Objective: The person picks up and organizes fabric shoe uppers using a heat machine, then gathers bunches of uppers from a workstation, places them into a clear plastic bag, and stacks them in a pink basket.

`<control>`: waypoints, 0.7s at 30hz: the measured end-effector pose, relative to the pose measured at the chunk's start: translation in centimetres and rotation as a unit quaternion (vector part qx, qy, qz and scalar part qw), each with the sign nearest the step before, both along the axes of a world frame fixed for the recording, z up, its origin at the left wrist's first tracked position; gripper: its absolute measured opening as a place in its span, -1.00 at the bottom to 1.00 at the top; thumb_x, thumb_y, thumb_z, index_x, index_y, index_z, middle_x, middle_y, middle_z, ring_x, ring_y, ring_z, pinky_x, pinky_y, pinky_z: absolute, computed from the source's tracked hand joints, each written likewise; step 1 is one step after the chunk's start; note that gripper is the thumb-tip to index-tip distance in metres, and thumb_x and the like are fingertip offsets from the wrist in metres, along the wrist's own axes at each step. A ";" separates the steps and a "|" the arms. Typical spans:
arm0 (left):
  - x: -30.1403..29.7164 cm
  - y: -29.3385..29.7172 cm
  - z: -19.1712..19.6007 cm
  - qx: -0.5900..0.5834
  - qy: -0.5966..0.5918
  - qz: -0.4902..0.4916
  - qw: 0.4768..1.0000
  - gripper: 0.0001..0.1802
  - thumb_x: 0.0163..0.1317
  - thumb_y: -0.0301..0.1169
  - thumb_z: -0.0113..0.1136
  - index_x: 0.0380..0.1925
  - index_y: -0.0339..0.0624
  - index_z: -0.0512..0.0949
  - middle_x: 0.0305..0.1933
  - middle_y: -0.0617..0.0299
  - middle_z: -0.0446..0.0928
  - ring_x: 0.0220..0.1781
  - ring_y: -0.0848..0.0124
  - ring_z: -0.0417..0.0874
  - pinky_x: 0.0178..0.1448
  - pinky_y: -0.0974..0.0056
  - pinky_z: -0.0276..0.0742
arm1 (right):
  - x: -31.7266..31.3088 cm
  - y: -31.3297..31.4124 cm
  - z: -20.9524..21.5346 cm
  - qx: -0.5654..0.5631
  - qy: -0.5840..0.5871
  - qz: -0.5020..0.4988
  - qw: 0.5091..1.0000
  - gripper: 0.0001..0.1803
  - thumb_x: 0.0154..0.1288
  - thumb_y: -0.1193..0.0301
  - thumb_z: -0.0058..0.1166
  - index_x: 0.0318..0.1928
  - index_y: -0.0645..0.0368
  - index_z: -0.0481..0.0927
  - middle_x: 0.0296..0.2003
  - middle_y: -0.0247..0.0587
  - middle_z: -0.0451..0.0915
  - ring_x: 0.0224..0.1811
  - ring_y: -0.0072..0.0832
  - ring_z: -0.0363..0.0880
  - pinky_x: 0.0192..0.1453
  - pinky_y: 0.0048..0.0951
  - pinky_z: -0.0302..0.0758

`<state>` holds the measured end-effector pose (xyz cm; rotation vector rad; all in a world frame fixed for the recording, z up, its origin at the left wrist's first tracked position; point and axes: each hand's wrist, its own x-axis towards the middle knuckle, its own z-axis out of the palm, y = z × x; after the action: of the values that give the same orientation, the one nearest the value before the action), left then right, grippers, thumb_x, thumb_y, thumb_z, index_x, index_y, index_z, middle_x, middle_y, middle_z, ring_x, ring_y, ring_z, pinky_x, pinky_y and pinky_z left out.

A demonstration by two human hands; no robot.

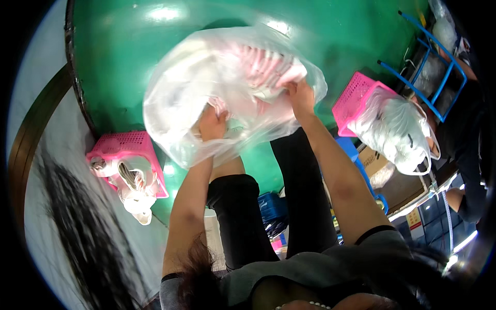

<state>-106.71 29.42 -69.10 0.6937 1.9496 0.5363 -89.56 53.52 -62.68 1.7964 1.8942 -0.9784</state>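
Note:
A large translucent plastic bag (175, 93) is spread out in front of me above the green floor. Inside it lies a row of folded pink and white cloth pieces (266, 67); their exact kind is blurred by the plastic. My left hand (213, 124) reaches into the bag's near side, with its fingers closed round a small bunch of pink and white cloth (218, 105). At the bag's right side my right hand (300, 98) is closed at the end of the folded row, gripping the cloth there. Some fingertips of both hands are hidden.
A pink basket (124, 138) holding bagged white items stands at the left by the wall. Another pink basket (356, 98) at the right has a full white plastic bag (398, 132) against it. A blue metal frame (423, 67) and a person in dark clothes are farther right.

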 end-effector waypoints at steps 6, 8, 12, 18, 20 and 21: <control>0.3 1.7 -0.2 -0.008 0.102 -0.063 0.993 -0.64 0.08 -0.25 0.21 -0.36 -0.37 0.41 -0.35 -0.19 0.45 -0.26 -0.12 0.48 -0.18 -0.06 0.39 | 3.7 -2.4 3.7 -0.035 0.170 -0.154 0.973 -0.58 0.20 0.46 0.14 0.00 0.35 0.31 -0.20 0.00 0.59 -0.14 -0.13 0.57 -0.10 -0.23 0.49; -0.2 1.1 0.5 -0.035 0.082 -0.046 0.995 -0.63 0.07 -0.24 0.22 -0.35 -0.38 0.42 -0.34 -0.20 0.45 -0.25 -0.12 0.48 -0.16 -0.05 0.39 | 0.1 -1.8 8.8 -0.025 0.122 -0.169 0.978 -0.57 0.13 0.51 0.17 0.00 0.36 0.34 -0.13 0.09 0.53 -0.05 -0.07 0.50 -0.03 -0.25 0.46; -0.6 1.2 0.6 0.004 0.073 -0.048 0.996 -0.58 0.04 -0.24 0.25 -0.29 -0.40 0.43 -0.32 -0.23 0.46 -0.23 -0.12 0.49 -0.14 -0.05 0.40 | -4.6 -6.5 11.3 -0.071 0.314 0.277 0.905 -0.78 0.17 0.51 0.01 -0.15 0.29 0.47 -0.24 0.03 0.57 -0.17 -0.10 0.54 -0.10 -0.19 0.49; -0.1 -0.6 -0.5 0.119 0.107 -0.057 0.986 -0.64 0.01 -0.31 0.26 -0.22 -0.26 0.45 -0.33 -0.08 0.50 -0.28 -0.07 0.52 -0.20 -0.06 0.41 | -4.4 -4.9 2.3 -0.171 0.047 0.374 0.910 -0.79 0.25 0.46 -0.19 -0.13 0.19 0.44 -0.31 -0.04 0.59 -0.23 -0.13 0.60 -0.18 -0.18 0.53; -0.1 -0.3 0.4 0.074 0.033 -0.063 0.995 -0.64 0.02 -0.39 0.21 -0.14 -0.22 0.47 -0.32 -0.05 0.53 -0.24 -0.04 0.52 -0.16 -0.04 0.41 | -2.8 -4.0 2.4 -0.095 0.047 0.394 0.913 -0.78 0.24 0.44 -0.15 -0.11 0.18 0.43 -0.31 -0.06 0.60 -0.21 -0.16 0.61 -0.16 -0.20 0.54; -0.5 0.1 2.6 0.050 0.012 -0.057 0.997 -0.65 0.03 -0.41 0.19 -0.13 -0.22 0.49 -0.27 -0.05 0.54 -0.18 -0.04 0.52 -0.10 -0.03 0.41 | -3.0 -3.8 3.5 -0.131 -0.004 0.418 0.899 -0.78 0.24 0.44 -0.13 -0.10 0.18 0.42 -0.30 -0.07 0.60 -0.21 -0.18 0.61 -0.18 -0.20 0.55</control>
<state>-107.25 29.55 -66.55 0.8731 1.9030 0.5607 -92.55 49.71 -59.20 0.6845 2.0876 -0.8189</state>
